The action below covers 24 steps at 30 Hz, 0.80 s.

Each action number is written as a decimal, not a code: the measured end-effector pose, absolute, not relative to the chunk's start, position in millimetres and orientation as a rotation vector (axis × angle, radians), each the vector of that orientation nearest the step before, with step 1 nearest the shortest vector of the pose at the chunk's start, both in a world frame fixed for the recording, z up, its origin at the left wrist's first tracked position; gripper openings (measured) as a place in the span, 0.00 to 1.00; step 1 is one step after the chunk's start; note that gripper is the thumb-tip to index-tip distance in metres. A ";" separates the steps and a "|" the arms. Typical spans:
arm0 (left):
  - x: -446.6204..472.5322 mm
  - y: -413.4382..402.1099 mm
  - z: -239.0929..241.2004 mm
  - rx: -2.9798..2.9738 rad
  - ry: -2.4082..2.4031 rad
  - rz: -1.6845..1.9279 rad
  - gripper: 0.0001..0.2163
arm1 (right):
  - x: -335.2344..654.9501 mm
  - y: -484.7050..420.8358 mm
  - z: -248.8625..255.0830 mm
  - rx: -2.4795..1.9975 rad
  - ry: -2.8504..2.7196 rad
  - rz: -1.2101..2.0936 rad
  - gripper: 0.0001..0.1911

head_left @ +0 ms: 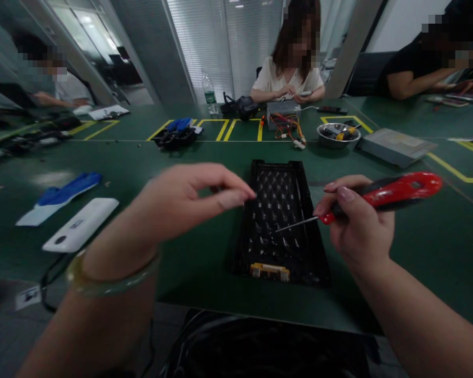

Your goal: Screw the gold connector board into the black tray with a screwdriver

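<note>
A black perforated tray-like case (pixel 283 220) lies on the green table (pixel 197 257) before me, with a small gold connector (pixel 268 271) at its near edge. My right hand (pixel 358 223) grips a red-and-black screwdriver (pixel 394 191), its metal tip pointing down-left over the case's inside. My left hand (pixel 189 197) hovers just left of the case, thumb and forefinger pinched together; whatever is between them is too small to make out. A pale bangle circles my left wrist.
A white box (pixel 81 224) and a blue-and-white glove (pixel 59 197) lie at left. Farther back stand a metal bowl (pixel 338 134), a wired grey unit (pixel 284 113), a water bottle (pixel 209 94) and a flat grey drive (pixel 396 145). Three people sit around the table.
</note>
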<state>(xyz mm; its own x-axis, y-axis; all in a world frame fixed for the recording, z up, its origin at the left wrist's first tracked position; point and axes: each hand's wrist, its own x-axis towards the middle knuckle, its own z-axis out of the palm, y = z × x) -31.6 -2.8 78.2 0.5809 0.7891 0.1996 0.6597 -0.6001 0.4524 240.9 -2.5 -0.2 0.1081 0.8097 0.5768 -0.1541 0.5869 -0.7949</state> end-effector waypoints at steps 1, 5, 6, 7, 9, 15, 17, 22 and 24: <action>-29.3 3.1 69.1 2.489 1.081 0.446 0.09 | 239.4 -3.7 -1.1 -0.646 -1.290 0.842 0.04; -22.9 24.3 30.1 2.426 0.762 0.133 0.10 | 232.7 -10.2 -4.7 -0.643 -1.358 1.041 0.04; -22.8 26.9 23.2 2.422 0.763 0.106 0.10 | 231.3 -11.7 -5.5 -0.646 -1.372 1.079 0.05; -23.4 28.2 18.0 2.425 0.766 0.083 0.11 | 230.1 -13.0 -6.2 -0.646 -1.383 1.113 0.05; -25.4 27.8 11.6 2.435 0.781 0.042 0.11 | 228.4 -14.8 -7.4 -0.642 -1.402 1.164 0.05; -27.2 22.1 1.6 2.454 0.776 0.029 0.10 | 228.3 -15.1 -6.9 -0.655 -1.451 1.118 0.04; -26.3 21.8 -1.3 2.460 0.782 0.038 0.10 | 228.7 -14.4 -6.4 -0.644 -1.460 1.087 0.03; -25.0 22.0 -4.5 2.461 0.786 0.051 0.11 | 228.1 -13.2 -6.9 -0.673 -1.458 1.072 0.04; -24.7 21.3 -4.3 2.460 0.799 0.057 0.12 | 227.5 -13.5 -7.2 -0.694 -1.458 1.071 0.05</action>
<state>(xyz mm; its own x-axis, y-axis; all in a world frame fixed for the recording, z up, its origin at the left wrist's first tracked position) -24.7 21.3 -4.3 0.8228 0.5548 -0.1236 0.5314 -0.6736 0.5137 227.5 -13.5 -7.2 -0.1842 0.8820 0.4338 -0.1501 0.4110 -0.8992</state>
